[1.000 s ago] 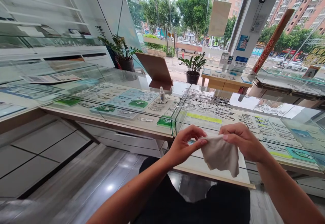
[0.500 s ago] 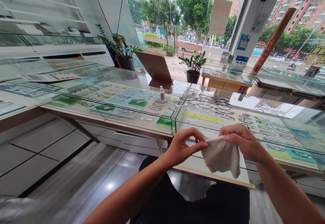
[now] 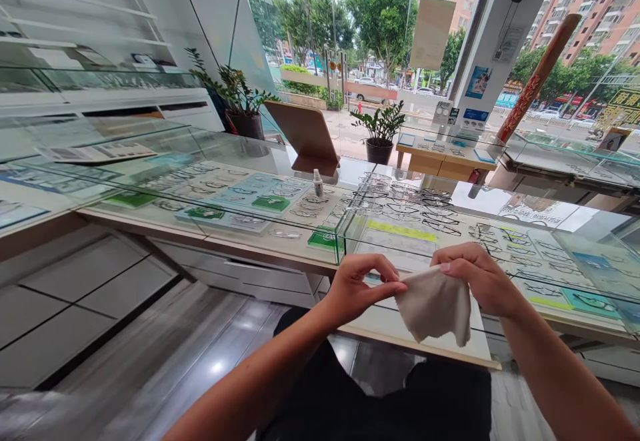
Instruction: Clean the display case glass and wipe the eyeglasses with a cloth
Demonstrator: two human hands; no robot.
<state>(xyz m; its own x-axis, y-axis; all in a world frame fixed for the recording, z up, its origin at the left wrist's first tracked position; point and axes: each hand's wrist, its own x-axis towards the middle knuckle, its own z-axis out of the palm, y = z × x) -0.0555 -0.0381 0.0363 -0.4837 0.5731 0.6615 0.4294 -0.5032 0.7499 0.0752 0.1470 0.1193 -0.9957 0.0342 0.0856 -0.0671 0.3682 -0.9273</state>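
A light grey cloth (image 3: 436, 304) hangs between my two hands, its upper edge stretched and its lower part loose. My left hand (image 3: 367, 284) pinches the cloth's left corner between thumb and forefinger. The other upper corner is gripped by my right hand (image 3: 473, 274), with the thumb in front and the fingers curled. Below the cloth is a pale pull-out board (image 3: 383, 324) at the counter's edge. Beyond my hands, rows of eyeglasses (image 3: 400, 207) lie in the glass display case.
On the glass counter (image 3: 350, 173) stand a small white spray bottle (image 3: 318, 183) and a tilted brown board or mirror (image 3: 304, 133). Potted plants (image 3: 379, 135) are near the window. Drawers (image 3: 260, 279) line the counter at left, and my dark-clothed legs (image 3: 385, 407) are below.
My hands and the cloth have shifted very slightly left. The cloth's lower folds hang a little differently, and both hands keep their hold.
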